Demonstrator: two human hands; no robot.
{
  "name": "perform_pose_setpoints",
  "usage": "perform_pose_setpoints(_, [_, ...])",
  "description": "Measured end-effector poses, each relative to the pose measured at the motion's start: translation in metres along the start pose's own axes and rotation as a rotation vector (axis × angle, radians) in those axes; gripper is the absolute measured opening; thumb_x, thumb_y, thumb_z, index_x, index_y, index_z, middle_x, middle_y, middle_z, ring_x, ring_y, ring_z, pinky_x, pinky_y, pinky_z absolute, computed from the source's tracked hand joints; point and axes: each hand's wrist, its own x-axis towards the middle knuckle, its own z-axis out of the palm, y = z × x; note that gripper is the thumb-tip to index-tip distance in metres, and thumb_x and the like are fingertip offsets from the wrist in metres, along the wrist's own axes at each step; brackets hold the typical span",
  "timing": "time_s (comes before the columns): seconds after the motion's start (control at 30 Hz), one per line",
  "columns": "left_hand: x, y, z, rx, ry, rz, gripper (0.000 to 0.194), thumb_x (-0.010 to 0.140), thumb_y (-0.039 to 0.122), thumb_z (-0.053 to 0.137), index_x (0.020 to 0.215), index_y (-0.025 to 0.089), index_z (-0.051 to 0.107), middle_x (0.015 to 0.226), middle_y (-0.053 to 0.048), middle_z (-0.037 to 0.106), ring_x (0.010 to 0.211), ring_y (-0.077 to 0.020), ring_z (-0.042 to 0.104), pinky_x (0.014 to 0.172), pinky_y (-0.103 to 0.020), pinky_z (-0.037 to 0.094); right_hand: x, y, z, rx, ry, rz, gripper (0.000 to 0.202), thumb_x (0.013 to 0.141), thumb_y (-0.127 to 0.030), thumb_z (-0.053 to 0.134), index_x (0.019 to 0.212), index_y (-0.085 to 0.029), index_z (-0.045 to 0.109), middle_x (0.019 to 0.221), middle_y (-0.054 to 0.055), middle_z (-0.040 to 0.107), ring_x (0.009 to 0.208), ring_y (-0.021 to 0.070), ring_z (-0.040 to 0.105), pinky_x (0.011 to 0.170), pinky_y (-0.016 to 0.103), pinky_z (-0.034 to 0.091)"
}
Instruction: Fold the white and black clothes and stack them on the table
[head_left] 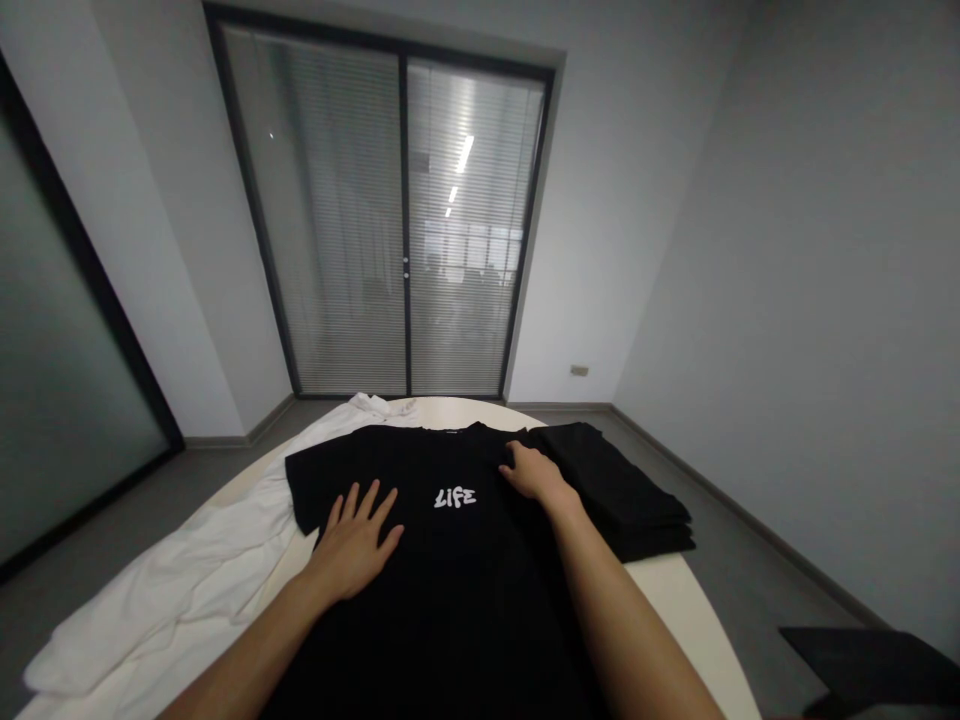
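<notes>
A black T-shirt (450, 570) lies spread out in front of me, with white lettering on its chest and its neckline at the far side. My left hand (356, 545) rests flat on the left part of the shirt, fingers spread and holding nothing. Near the shirt's far right shoulder, my right hand (531, 472) is closed, its fingers curled on the black fabric. The right sleeve is hard to make out beside my forearm. Just right of that hand sits a stack of folded black clothes (622, 490).
Beneath the clothes is a cream round table (694, 610). A white garment (172, 575) covers its left side and hangs near the edge. Beyond stand glass doors with blinds (337, 230). A dark object (877, 665), perhaps a chair, is at the lower right.
</notes>
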Motion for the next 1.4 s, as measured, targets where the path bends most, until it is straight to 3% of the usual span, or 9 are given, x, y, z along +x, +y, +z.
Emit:
perform_pose_setpoints(0.2, [0.0, -0.001, 0.002, -0.013, 0.005, 0.002, 0.061, 0.096, 0.053, 0.04, 0.152, 0.029, 0.037, 0.16, -0.01, 0.031, 0.147, -0.0404, 0.024, 0.116, -0.058, 0.022, 0.0, -0.011, 0.023, -0.031, -0.036, -0.042, 0.044, 0.089, -0.04, 0.06, 0.127, -0.018, 0.06, 0.118, 0.016, 0.069, 0.111, 0.03, 0.065, 0.09, 0.039, 0.048])
perform_pose_setpoints(0.4, [-0.001, -0.001, 0.004, -0.006, 0.029, 0.006, 0.061, 0.096, 0.053, 0.041, 0.151, 0.029, 0.04, 0.159, -0.01, 0.035, 0.146, -0.0409, 0.026, 0.116, -0.058, 0.023, 0.005, -0.01, 0.049, -0.023, 0.143, -0.06, 0.052, 0.098, -0.043, 0.045, 0.142, -0.015, 0.05, 0.147, 0.019, 0.048, 0.136, 0.032, 0.044, 0.106, 0.044, 0.038])
perform_pose_setpoints(0.63, [0.002, -0.002, -0.003, 0.045, 0.193, -0.025, 0.06, 0.095, 0.049, 0.045, 0.147, 0.02, 0.049, 0.154, -0.013, 0.044, 0.143, -0.0386, 0.035, 0.117, -0.052, 0.025, 0.012, -0.003, 0.057, 0.194, 0.279, -0.161, 0.053, 0.104, -0.035, 0.023, 0.14, -0.015, 0.056, 0.14, 0.01, 0.058, 0.133, 0.0212, 0.05, 0.115, 0.033, 0.031])
perform_pose_setpoints(0.83, [0.01, -0.019, -0.006, 0.092, 0.414, -0.294, 0.053, 0.096, 0.043, 0.044, 0.139, 0.015, 0.057, 0.158, -0.022, 0.03, 0.144, -0.0439, 0.029, 0.113, -0.054, 0.028, 0.018, 0.004, 0.056, 0.275, 0.083, -0.181, 0.055, 0.102, -0.051, 0.028, 0.125, -0.023, 0.069, 0.155, 0.006, 0.042, 0.148, 0.0247, 0.027, 0.12, 0.038, 0.018])
perform_pose_setpoints(0.97, [0.009, -0.024, -0.001, 0.111, 0.375, -0.343, 0.054, 0.096, 0.044, 0.044, 0.14, 0.015, 0.056, 0.158, -0.022, 0.03, 0.145, -0.044, 0.025, 0.114, -0.054, 0.025, 0.015, 0.011, 0.057, 0.268, 0.092, -0.037, 0.062, 0.099, -0.063, 0.028, 0.147, -0.028, 0.048, 0.162, 0.007, 0.027, 0.151, 0.0269, 0.018, 0.12, 0.047, 0.013])
perform_pose_setpoints(1.1, [0.006, -0.024, 0.004, 0.14, 0.317, -0.315, 0.057, 0.093, 0.046, 0.046, 0.14, 0.015, 0.056, 0.158, -0.02, 0.031, 0.147, -0.0437, 0.022, 0.115, -0.057, 0.02, 0.011, 0.021, 0.055, 0.189, -0.017, -0.184, 0.075, 0.09, -0.073, 0.041, 0.149, -0.028, 0.043, 0.162, 0.008, 0.027, 0.151, 0.0289, 0.014, 0.121, 0.047, 0.011])
perform_pose_setpoints(1.2, [0.006, -0.024, 0.006, 0.141, 0.292, -0.311, 0.058, 0.093, 0.045, 0.045, 0.141, 0.015, 0.055, 0.158, -0.02, 0.032, 0.147, -0.0419, 0.021, 0.116, -0.057, 0.019, 0.013, 0.028, 0.054, 0.174, 0.015, -0.218, 0.069, 0.092, -0.065, 0.046, 0.148, -0.024, 0.045, 0.159, 0.009, 0.034, 0.151, 0.0265, 0.018, 0.121, 0.043, 0.014])
perform_pose_setpoints(1.3, [0.006, -0.023, 0.004, 0.137, 0.28, -0.32, 0.059, 0.092, 0.045, 0.045, 0.141, 0.014, 0.054, 0.158, -0.019, 0.033, 0.148, -0.0405, 0.021, 0.116, -0.057, 0.019, 0.014, 0.03, 0.049, 0.139, 0.067, -0.134, 0.058, 0.098, -0.05, 0.045, 0.144, -0.015, 0.05, 0.156, 0.014, 0.038, 0.148, 0.0237, 0.026, 0.12, 0.035, 0.02])
perform_pose_setpoints(1.4, [0.005, -0.021, -0.002, 0.126, 0.325, -0.333, 0.059, 0.092, 0.044, 0.046, 0.14, 0.011, 0.055, 0.158, -0.021, 0.031, 0.148, -0.0411, 0.02, 0.117, -0.056, 0.018, 0.011, 0.024, 0.036, 0.067, 0.071, -0.045, 0.046, 0.099, -0.036, 0.046, 0.139, -0.016, 0.054, 0.152, 0.014, 0.044, 0.141, 0.021, 0.04, 0.114, 0.03, 0.032])
